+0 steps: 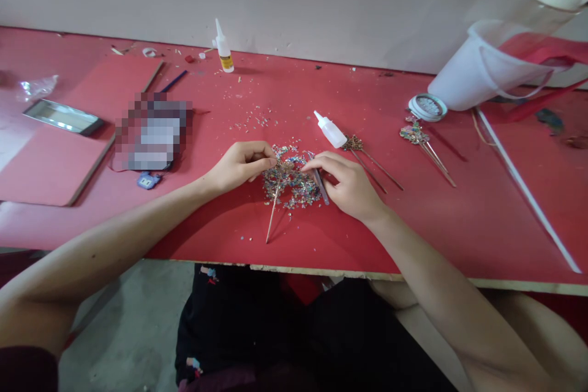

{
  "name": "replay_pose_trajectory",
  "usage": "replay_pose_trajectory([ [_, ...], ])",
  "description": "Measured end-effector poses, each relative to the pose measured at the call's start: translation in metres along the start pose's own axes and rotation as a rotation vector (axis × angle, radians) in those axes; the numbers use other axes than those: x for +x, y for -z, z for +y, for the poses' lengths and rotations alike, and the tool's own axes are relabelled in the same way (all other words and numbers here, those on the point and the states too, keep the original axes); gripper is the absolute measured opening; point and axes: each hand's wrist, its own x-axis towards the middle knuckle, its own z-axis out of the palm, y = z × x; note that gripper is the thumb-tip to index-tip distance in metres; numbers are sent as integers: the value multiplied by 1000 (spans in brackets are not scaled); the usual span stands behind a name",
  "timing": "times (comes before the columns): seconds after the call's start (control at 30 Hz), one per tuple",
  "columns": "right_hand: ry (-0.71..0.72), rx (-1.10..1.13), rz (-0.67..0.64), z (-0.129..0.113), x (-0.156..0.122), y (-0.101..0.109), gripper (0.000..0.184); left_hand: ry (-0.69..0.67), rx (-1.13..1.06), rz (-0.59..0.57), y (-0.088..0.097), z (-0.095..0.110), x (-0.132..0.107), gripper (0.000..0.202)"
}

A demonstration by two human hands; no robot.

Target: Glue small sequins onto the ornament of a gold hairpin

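Note:
My left hand (245,165) pinches the ornate top of a gold-coloured hairpin (273,214), whose prong slants down toward the table's front edge. Beneath and around the hairpin spreads a pile of small shiny, multicoloured chips (301,193). My right hand (342,180) is at the pile's right side, fingers curled, with slim metal tweezers (320,187) held in it. The thumb and index finger point toward the hairpin's top. A white glue bottle (331,130) lies just beyond my right hand, touching or close to another two-pronged hairpin (374,162).
A decorated hairpin (427,150) lies right, near a round white lid (428,108) and a tipped white bucket (473,67). Another glue bottle (223,49) stands near the wall. Leftward are a blurred-out phone-like object (156,135), a board (68,165) and a glass-topped case (64,116).

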Motion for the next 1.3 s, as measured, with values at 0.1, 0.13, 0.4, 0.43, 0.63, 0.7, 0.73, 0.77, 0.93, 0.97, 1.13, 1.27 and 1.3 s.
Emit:
replay_pose_trajectory([
  [0.1, 9, -10, 12, 1, 0, -1, 33, 0, -8, -1, 0, 0, 0, 14],
  [0.13, 9, -12, 11, 1, 0, -1, 33, 0, -12, -2, 0, 0, 0, 14],
  [0.4, 0, -3, -6, 1, 0, -1, 34, -2, -14, -7, 0, -1, 1, 14],
  [0.43, -3, -4, -11, 1, 0, -1, 34, -2, -13, -7, 0, -1, 1, 14],
  [0.63, -16, 8, -10, 1, -1, 0, 33, 1, -12, -8, 1, -1, 0, 15],
  [0.7, -10, 14, -4, 0, -1, 0, 32, 2, -13, -7, 0, 0, 0, 14],
  [0.73, -8, 15, -3, 0, -1, 0, 31, 3, -14, -6, 0, 0, 0, 14],
  [0.77, -8, 16, -4, 0, 0, 0, 31, 4, -13, -5, 0, 1, 0, 14],
  [0.93, -10, 4, -37, 0, 0, 0, 30, -2, -16, -3, 0, 1, 0, 14],
  [0.97, -9, 1, -42, 0, -1, 0, 31, -3, -17, -3, 0, 0, 0, 14],
  [1.13, -6, -9, -51, 3, -2, 0, 35, -4, -6, -6, 0, -1, 0, 15],
  [1.27, -14, -19, -61, 2, -2, 0, 36, -9, -2, -4, 0, 0, 0, 15],
  [1.3, -14, -22, -60, 2, -2, 0, 37, -8, -3, -4, 0, 0, 0, 14],
])
